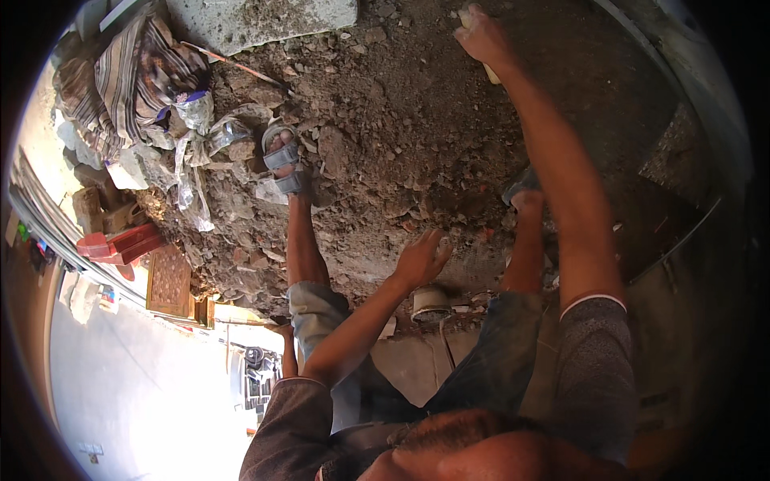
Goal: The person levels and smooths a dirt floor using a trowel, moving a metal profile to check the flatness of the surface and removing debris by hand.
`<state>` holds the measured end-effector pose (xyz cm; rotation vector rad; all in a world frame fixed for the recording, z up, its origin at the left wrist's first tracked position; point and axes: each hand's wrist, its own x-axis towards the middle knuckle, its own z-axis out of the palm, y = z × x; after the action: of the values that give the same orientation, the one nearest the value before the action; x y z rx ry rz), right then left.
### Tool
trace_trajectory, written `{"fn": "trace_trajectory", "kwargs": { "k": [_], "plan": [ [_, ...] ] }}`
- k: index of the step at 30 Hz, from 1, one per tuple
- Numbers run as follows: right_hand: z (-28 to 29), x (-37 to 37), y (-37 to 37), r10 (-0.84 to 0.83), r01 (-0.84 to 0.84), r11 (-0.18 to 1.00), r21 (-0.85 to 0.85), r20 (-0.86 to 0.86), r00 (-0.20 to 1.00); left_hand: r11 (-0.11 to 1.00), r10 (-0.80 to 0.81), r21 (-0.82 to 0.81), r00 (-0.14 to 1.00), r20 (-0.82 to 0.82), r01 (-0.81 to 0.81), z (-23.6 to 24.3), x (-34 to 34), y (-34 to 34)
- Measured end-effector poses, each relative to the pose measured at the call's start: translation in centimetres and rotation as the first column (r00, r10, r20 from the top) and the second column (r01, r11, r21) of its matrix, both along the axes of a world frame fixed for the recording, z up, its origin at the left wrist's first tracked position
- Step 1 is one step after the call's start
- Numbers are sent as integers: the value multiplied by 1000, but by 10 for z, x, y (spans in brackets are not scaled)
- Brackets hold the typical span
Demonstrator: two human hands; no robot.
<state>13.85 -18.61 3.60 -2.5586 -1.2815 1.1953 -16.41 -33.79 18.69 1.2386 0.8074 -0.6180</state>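
My right hand [480, 36] is closed around a pale yellowish, elongated bar-like thing [492, 74] at the top of the head view, over dark, dirt-covered ground [561, 56]; what the bar is made of I cannot tell. My left hand [423, 256] is held lower, near the middle, above loose rubble and soil [377, 160], its fingers apart and slightly bent, holding nothing. Just below it sits a small pale round container [431, 301]. My sandalled left foot [281, 156] rests among broken pieces, and my right foot [525, 199] is partly behind my right arm.
A striped cloth [128, 72] and crumpled plastic [192, 180] lie at upper left, with a thin rod [233, 62] beside them. A grey slab [281, 20] is at the top, red objects [124, 244] and a framed board [168, 280] at left, a curved wall [714, 96] at right.
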Motion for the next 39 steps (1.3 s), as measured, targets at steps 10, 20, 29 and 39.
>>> {"fn": "trace_trajectory", "kwargs": {
  "k": [10, 20, 29, 39],
  "plan": [
    [83, -68, -86, 382, -492, 774, -397, -326, 865, 999, -22, 49, 1000, -9, 23, 5, 3, 11],
    [-5, -36, -17, 161, -162, 984, -80, -20, 987, 998, -43, -38, 999, -24, 42, -2, 6, 2],
    [61, 14, -118, 8, -30, 958, -284, -79, 997, 999, -40, -39, 995, -87, 37, 3, 5, 3],
    [82, -75, -216, 35, -182, 898, -400, -348, 937, 997, -72, -41, 995, -69, 69, -2, 8, 1]
  ]
}}
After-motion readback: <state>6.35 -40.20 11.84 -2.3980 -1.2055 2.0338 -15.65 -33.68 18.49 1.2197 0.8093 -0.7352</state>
